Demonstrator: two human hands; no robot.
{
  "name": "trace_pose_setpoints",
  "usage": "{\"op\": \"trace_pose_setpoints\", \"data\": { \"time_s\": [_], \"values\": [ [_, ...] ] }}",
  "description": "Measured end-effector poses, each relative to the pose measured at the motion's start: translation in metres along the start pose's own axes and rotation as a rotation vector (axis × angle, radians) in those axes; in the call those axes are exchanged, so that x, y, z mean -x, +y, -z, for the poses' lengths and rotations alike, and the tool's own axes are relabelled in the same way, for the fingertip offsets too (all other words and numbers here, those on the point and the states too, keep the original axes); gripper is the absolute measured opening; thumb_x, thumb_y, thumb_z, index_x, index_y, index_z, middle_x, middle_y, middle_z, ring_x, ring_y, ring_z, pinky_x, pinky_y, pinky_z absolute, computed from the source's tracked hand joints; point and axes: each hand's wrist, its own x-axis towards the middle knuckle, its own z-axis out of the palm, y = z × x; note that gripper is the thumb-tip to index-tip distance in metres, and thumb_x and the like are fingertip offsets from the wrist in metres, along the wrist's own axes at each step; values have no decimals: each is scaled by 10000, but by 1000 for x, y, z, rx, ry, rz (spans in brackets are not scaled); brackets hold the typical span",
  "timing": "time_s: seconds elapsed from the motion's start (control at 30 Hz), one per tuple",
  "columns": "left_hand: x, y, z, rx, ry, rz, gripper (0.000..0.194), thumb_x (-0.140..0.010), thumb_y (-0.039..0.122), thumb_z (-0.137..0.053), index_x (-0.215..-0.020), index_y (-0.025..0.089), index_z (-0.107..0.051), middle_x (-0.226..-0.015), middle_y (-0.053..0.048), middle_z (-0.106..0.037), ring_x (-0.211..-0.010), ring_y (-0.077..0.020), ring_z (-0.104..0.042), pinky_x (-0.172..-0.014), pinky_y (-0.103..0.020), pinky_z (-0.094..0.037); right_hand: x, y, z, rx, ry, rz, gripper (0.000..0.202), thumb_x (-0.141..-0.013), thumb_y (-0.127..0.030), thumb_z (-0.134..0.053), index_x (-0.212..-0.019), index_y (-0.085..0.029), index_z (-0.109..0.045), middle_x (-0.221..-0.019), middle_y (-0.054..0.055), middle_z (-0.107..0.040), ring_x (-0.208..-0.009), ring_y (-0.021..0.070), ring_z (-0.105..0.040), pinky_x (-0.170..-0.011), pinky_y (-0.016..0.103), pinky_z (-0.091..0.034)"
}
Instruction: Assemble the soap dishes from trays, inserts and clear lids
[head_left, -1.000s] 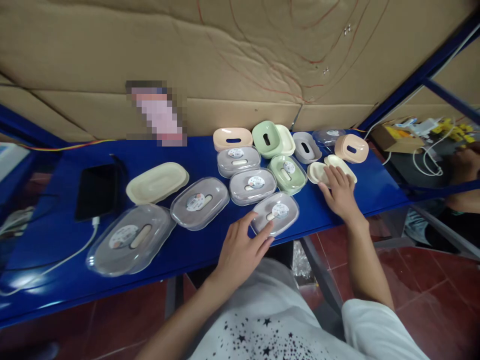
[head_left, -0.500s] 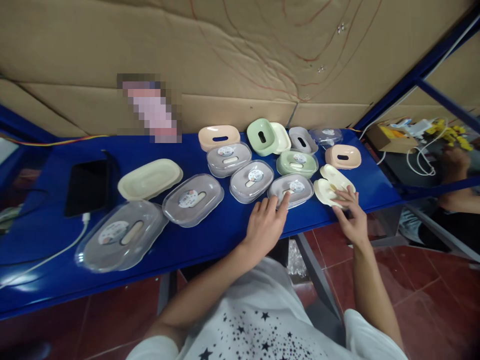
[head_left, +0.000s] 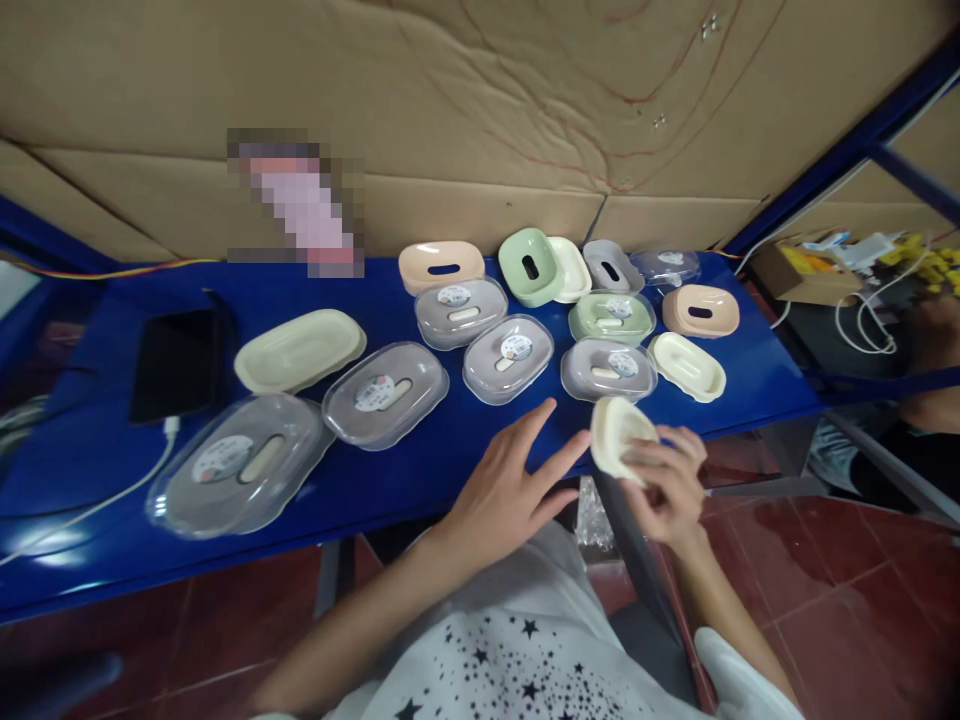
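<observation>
Raised half a second on from where it rested beside a matching piece, one cream plastic dish (head_left: 616,430) now tilts above the front edge of the blue surface (head_left: 420,480), and my left hand has come off the gray box behind it. My right grip (head_left: 664,490) holds the dish by its near end, fingers over the rim and thumb beneath. My left grip (head_left: 499,495) is spread and holds nothing; an index fingertip points just beside the dish's rim, and I cannot tell whether it touches. I judge the dish light, stiff and thin-walled, a little slick on its glossy faces, best taken by opposite sides of the rim rather than by the smooth middle. Just behind lies the nearest lidded gray box (head_left: 609,370), a round label on its clear lid, with a second cream dish (head_left: 688,366) beside it. Farther back, a lidded green box (head_left: 613,318) sits near a peach bowl (head_left: 701,311) with a dark slot in its base. Well to the left, a pale cream tray (head_left: 300,352) lies near a black phone (head_left: 174,365) with a white cable (head_left: 171,430) plugged in.
</observation>
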Motion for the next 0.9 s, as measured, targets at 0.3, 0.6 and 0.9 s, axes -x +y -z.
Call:
{"op": "trace_pose_setpoints", "data": {
  "time_s": [0.3, 0.6, 0.9],
  "values": [
    [80, -35, 36, -246, -30, 98, 409, -1062, 291, -676, -1459, 243, -594, -1523, -130, -656, -1504, -370, -553, -1185, -610, -527, -33, -20, -35, -38, -355, 169, 339, -1079, -296, -622, -1413, -255, -660, -1396, 81, -744, -1365, 260, -644, -1171, 476, -449],
    [103, -50, 58, -187, -37, 192, 442, -1023, 243, -644, -1459, 291, -590, -1541, -85, -667, -1571, -369, -481, -1219, -657, -484, -47, 123, 27, 354, -161, -340, 366, -1077, -340, -545, -1395, -238, -697, -1562, 151, -626, -1482, 363, -540, -1215, 583, -368],
    [72, -50, 44, -94, -129, 140, 460, -1013, 225, -658, -1469, 275, -617, -1611, -61, -612, -1593, -328, -457, -1248, -609, -478, -137, 236, 41, 336, -464, -566, 420, -855, -256, -832, -1257, -146, -779, -1245, 182, -800, -1154, 273, -723, -957, 391, -483]
  ]
}}
